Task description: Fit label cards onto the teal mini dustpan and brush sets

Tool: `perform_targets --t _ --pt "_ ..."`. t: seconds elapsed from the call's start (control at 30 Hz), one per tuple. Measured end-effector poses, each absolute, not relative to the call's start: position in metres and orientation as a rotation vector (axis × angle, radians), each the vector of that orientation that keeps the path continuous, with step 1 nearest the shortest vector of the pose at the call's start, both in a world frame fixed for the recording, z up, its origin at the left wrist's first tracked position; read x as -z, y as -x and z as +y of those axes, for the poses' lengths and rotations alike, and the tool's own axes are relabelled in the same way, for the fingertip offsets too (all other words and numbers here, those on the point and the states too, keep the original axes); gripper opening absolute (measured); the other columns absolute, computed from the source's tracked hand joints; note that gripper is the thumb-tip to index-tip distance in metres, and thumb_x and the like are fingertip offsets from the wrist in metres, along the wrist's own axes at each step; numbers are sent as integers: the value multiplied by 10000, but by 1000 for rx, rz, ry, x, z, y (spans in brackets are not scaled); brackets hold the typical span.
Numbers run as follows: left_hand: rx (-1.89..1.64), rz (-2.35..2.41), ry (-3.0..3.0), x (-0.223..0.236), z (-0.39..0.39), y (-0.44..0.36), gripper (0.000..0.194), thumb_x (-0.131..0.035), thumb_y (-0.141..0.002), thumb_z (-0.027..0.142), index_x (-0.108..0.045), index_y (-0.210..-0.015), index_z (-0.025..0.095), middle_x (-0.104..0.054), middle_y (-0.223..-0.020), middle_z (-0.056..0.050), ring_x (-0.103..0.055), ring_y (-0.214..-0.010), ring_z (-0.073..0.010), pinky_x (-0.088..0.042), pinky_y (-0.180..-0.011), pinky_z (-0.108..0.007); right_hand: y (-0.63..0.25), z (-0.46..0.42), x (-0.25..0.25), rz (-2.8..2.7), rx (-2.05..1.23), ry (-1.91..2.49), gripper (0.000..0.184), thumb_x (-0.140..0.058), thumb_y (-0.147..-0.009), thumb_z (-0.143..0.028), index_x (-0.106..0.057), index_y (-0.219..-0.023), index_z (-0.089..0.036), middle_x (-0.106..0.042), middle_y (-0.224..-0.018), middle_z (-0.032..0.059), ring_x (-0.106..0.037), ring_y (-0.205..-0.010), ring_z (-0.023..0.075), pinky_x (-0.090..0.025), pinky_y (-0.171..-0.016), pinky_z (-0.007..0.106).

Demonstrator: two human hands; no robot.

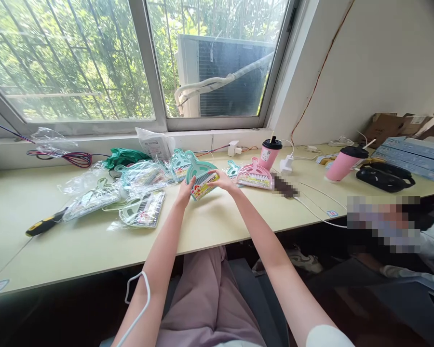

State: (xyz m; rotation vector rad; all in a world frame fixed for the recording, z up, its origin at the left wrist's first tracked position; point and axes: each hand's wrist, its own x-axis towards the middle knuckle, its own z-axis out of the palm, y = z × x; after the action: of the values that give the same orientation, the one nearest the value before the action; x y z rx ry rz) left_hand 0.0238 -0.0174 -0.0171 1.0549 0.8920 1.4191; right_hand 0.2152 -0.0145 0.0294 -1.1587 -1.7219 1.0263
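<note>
Here we are: left hand's fingers [191, 184] and right hand's fingers [215, 179] both gripping the green dustpan set [199, 166] over the tabletop [210, 224], pink set [253, 168] at its three o'clock!

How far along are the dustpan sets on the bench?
Done: can't confirm; the pink dustpan lies aside with brush and printed label, so it may be finished.
In hand: the green dustpan, label facing up, between left hand and right hand.
Left: possibly the pale green dustpan and others in clear plastic on the left, but whether they're waiting or finished doesn't show.
</note>
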Motion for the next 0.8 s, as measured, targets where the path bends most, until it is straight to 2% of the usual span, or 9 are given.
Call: perform_targets --t 0.27,0.37,0.5,0.7,0.8 --pt "-1363 881 -1044 13 -18 -26 648 -751 -662 706 -640 -1076 221 -721 -1098 -144 -657 -1115 -359 -543 -876 -461 -212 8 -6 -1682 -744 1221 582 -808 -642 -224 -619 -1191 -202 -699 -1061 52 -658 -924 205 -543 -850 353" --pt "-1360 865 -1104 17 -17 -26 618 -812 -654 599 -643 -1096 202 -711 -1100 -140 -663 -1092 -337 -533 -895 -447 -215 7 -3 -1672 -682 1256 583 -805 -640 -199 -611 -1189 -205 -698 -1050 45 -650 -945 206 -535 -872 352" --pt "-1345 876 -1202 20 -17 -27 616 -886 -567 395 -649 -1093 178 -711 -1057 -111 -673 -1032 -293 -519 -913 -406 -215 6 0 -1646 -657 1283 596 -789 -654 -188 -589 -1213 -225 -696 -1033 25 -648 -922 197 -536 -860 342" --pt "-1345 892 -1132 14 -21 -26 601 -850 -515 251 -624 -1065 163 -717 -994 -86 -680 -958 -264 -524 -882 -385 -215 1 1 -1676 -570 1295 649 -797 -676 -201 -550 -1274 -256 -696 -1064 27 -652 -888 202 -530 -826 334" --pt "-1343 889 -1100 12 -23 -25 589 -813 -532 223 -606 -1080 167 -717 -999 -83 -681 -950 -261 -528 -854 -370 -214 -1 1 -1730 -523 1338 613 -774 -730 -237 -541 -1296 -270 -701 -1062 38 -660 -881 219 -527 -804 340"
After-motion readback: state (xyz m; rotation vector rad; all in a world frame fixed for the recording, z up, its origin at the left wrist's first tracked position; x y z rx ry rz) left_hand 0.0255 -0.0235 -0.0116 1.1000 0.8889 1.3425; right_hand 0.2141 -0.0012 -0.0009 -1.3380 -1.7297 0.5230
